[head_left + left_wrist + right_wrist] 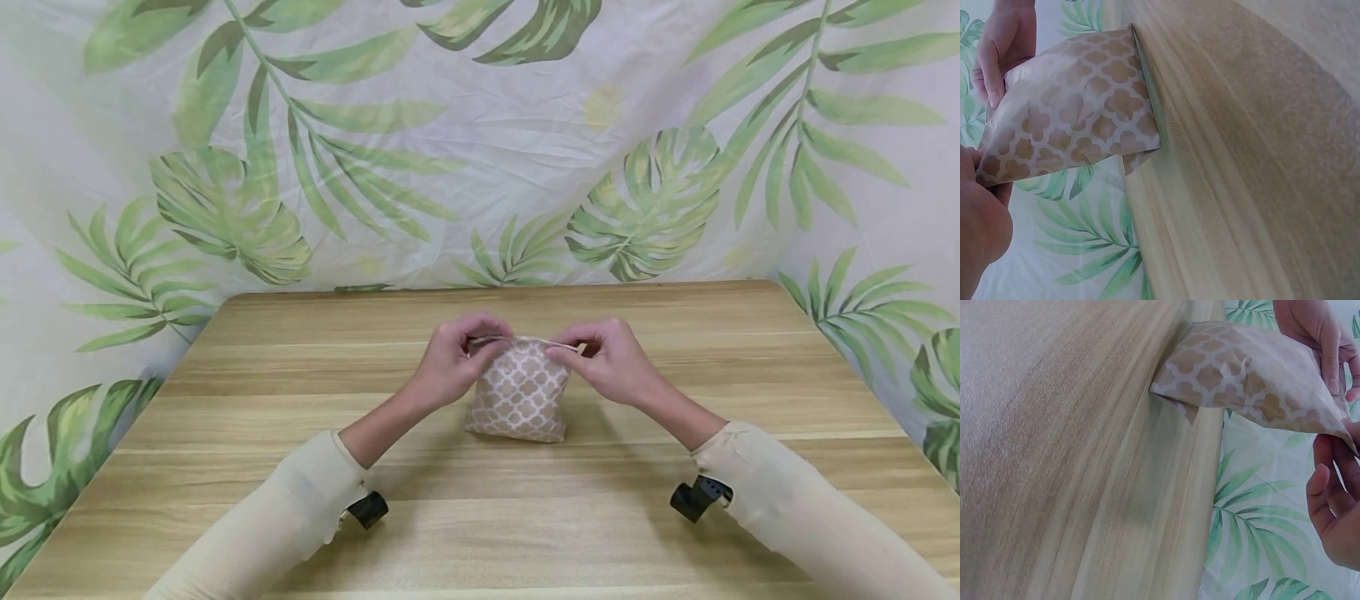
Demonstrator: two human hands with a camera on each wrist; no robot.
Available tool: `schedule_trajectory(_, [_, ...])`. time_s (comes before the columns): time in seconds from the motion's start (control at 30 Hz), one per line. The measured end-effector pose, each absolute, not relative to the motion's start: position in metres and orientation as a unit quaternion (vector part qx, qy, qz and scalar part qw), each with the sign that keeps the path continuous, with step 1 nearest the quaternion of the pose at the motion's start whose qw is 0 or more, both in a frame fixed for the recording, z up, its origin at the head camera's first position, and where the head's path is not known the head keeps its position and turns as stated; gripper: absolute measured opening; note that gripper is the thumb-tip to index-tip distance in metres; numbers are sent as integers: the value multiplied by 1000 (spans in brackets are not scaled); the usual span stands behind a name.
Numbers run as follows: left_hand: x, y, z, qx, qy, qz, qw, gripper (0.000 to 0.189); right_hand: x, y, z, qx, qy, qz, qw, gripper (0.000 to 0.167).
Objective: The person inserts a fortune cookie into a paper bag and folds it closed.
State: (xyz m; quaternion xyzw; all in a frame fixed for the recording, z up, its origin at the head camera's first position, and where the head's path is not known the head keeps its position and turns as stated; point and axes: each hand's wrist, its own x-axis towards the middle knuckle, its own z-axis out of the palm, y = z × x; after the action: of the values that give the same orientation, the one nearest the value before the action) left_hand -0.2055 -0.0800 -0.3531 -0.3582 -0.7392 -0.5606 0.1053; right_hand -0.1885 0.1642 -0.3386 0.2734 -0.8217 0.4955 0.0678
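Observation:
A small tan paper bag [519,393] with a white lattice pattern stands upright on the wooden table. My left hand [459,357] pinches the left corner of its top edge between thumb and fingers. At the opposite corner, my right hand [606,360] pinches the same edge, which is drawn out nearly flat between the two hands. In the left wrist view the bag [1079,106] bulges in the middle and its base meets the tabletop. The right wrist view shows the bag [1241,375] from the other side. Whatever is inside the bag is hidden.
The wood-grain table [300,492] stretches out around the bag. Behind its far edge hangs a pale cloth [517,167] printed with green leaves. A black wrist camera [367,509] sits under the left sleeve, and another camera [697,498] under the right.

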Motion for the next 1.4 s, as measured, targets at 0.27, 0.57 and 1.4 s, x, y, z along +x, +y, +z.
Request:
schedule_trajectory(0.27, [-204,-76,-344,-372,-779,-490,123,16,-186,161,-338,278,-820,490,100,5])
schedule_trajectory(0.57, [-197,-61,-324,-399,-831,-334,196,9,-185,157,-340,273,-815,493,132,2])
schedule_trajectory(1.4, [-202,-58,-313,-375,-862,-320,116,11,-185,159,-343,253,-811,514,122,8])
